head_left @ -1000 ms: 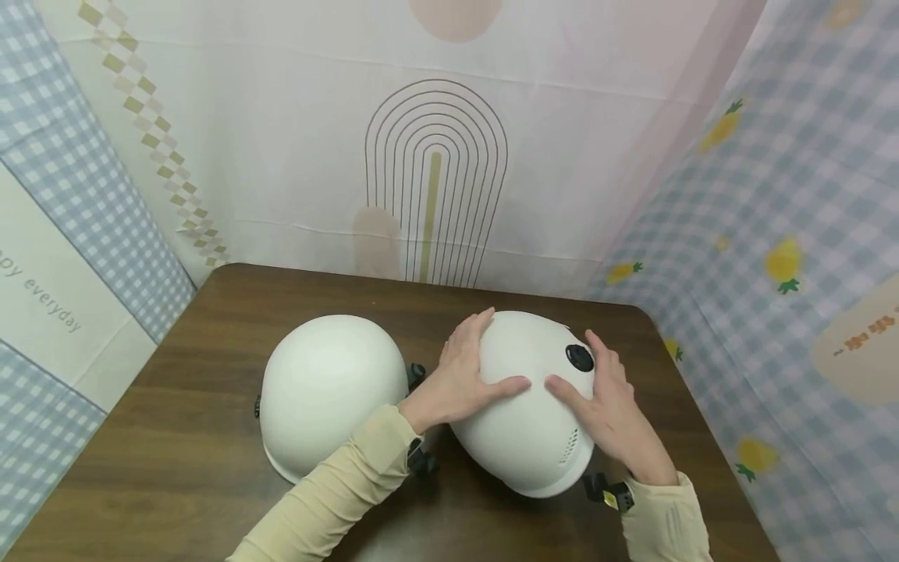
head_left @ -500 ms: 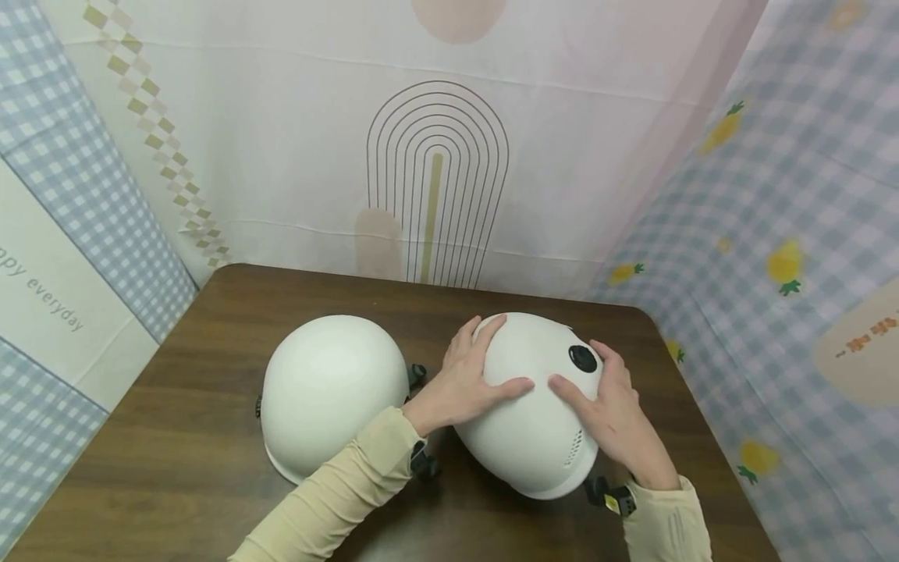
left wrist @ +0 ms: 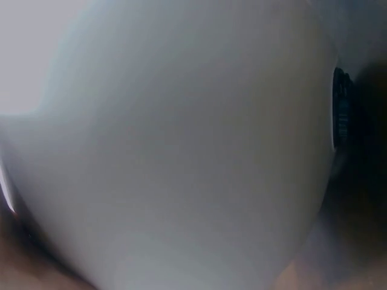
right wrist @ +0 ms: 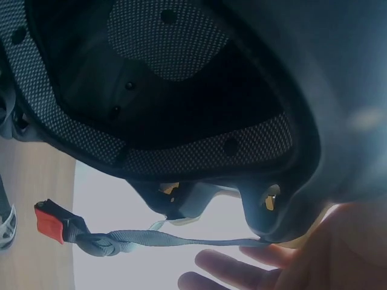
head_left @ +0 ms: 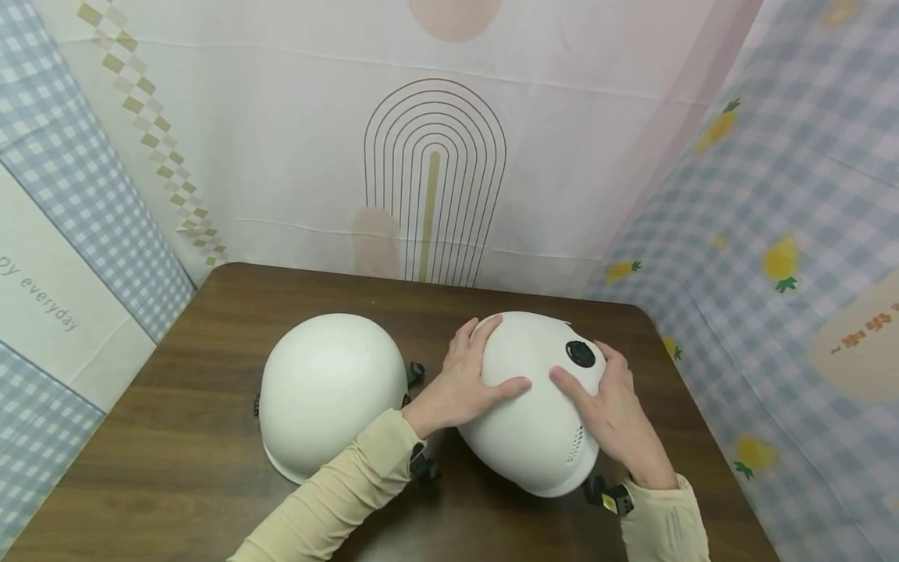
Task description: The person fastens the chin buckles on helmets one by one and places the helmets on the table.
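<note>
A white helmet (head_left: 541, 437) with a round black knob (head_left: 580, 353) and a patch of small vent holes sits tilted on the right half of the table. My left hand (head_left: 467, 382) grips its left side, thumb across the shell. On its right side my right hand (head_left: 612, 406) holds it, thumb on top and fingers round the far edge, partly hidden. In the right wrist view the dark padded inside (right wrist: 169, 54) of the helmet shows, with a grey chin strap (right wrist: 157, 238) and red-tipped buckle (right wrist: 49, 225) hanging down. A blurred white dome (left wrist: 181, 133) fills the left wrist view.
A second white helmet (head_left: 330, 390) stands dome up to the left, close to my left forearm. A small black part (head_left: 416, 373) sticks out at its right side. Patterned cloth (head_left: 295, 140) hangs behind and beside the brown wooden table (head_left: 161, 437).
The fingers of both hands have shifted slightly on the shell, the right hand's a little down and outward. The held helmet is nearly where it was, and the second helmet has not moved.
</note>
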Demonstrator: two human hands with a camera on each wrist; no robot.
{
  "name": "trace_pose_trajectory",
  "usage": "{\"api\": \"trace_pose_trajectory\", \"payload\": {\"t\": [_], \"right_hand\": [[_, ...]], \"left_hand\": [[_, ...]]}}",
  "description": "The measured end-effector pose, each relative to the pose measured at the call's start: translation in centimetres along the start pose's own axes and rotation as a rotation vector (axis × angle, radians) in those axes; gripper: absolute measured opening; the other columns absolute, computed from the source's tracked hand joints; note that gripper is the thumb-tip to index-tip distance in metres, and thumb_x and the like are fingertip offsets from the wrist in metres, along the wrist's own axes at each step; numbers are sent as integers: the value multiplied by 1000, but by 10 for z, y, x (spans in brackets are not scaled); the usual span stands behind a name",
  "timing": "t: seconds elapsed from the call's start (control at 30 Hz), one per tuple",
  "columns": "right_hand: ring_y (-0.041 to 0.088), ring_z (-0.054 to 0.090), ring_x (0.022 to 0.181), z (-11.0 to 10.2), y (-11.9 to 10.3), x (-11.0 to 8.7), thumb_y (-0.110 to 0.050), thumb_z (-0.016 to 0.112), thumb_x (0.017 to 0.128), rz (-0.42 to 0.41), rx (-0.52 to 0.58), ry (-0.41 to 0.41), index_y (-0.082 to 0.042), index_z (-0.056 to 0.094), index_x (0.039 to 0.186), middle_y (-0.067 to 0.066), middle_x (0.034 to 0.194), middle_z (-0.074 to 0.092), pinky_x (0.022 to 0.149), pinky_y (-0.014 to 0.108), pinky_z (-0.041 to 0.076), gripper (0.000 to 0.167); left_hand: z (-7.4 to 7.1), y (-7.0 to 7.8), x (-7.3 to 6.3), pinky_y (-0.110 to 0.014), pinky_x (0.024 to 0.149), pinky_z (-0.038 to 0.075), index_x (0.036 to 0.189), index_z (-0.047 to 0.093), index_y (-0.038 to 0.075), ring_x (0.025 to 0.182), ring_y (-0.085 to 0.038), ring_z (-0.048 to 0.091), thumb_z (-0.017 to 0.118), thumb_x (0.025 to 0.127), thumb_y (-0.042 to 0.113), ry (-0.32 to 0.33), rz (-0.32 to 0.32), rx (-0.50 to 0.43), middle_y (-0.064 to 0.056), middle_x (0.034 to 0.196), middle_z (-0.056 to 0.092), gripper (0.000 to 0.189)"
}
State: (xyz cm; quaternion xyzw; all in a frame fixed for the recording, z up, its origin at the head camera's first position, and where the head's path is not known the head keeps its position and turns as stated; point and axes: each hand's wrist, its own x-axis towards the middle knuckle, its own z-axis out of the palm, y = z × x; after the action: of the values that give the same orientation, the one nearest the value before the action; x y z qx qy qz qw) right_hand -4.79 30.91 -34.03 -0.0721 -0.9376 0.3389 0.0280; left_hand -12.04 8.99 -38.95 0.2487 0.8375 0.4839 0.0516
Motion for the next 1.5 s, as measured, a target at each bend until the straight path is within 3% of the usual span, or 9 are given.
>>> {"api": "trace_pose_trajectory", "payload": {"t": [0.27,0.43,0.63,0.77,1.07,1.27,1.5], "right_hand": [[37,44,119,0,0,1,-57,57,91,-29,70,35,-1,15,150,25,136,36,96,55,38,91],[36,48,120,0,0,0,-55,56,93,-42,96,10,-4,12,152,24,137,39,97,56,39,89],[40,48,122,2,2,-3,-55,55,94,-52,108,-71,-23,-9,154,23,142,39,95,60,40,94],[40,46,125,4,4,-4,-52,57,94,-95,116,-105,-32,-13,153,21,146,35,94,61,41,94],[37,47,124,4,5,-4,-48,59,94,-134,122,-91,-30,-10,154,20,145,37,94,60,40,93],[36,44,128,4,3,-4,-47,60,94,-144,140,-73,-30,-6,154,19,145,37,97,59,38,91],[35,44,128,4,3,-7,-46,60,94,-153,139,-68,-30,-4,154,18,145,38,98,58,37,89]], "left_hand": [[2,-3,1,-62,93,40,153,12,42,141,-34,20,61,77,72,1,5,-38,-7,159,7,95],[3,-6,1,-60,92,41,153,12,42,139,-35,24,61,78,72,3,6,-49,-7,159,8,95],[0,-9,1,-59,90,43,152,11,44,136,-35,30,61,78,71,-15,4,-63,-8,159,8,93],[-4,-11,1,-58,90,44,152,11,44,135,-34,31,59,79,72,-36,8,-76,-7,159,7,93],[-2,-14,0,-56,91,44,153,11,40,135,-32,30,59,79,72,-52,13,-119,-6,159,6,94],[7,-19,-4,-51,91,45,155,8,29,128,-29,38,58,80,71,-75,13,-194,-6,154,15,99],[13,-21,-6,-51,94,43,155,9,29,129,-27,37,60,81,68,-46,25,-184,-6,153,18,97]]}}
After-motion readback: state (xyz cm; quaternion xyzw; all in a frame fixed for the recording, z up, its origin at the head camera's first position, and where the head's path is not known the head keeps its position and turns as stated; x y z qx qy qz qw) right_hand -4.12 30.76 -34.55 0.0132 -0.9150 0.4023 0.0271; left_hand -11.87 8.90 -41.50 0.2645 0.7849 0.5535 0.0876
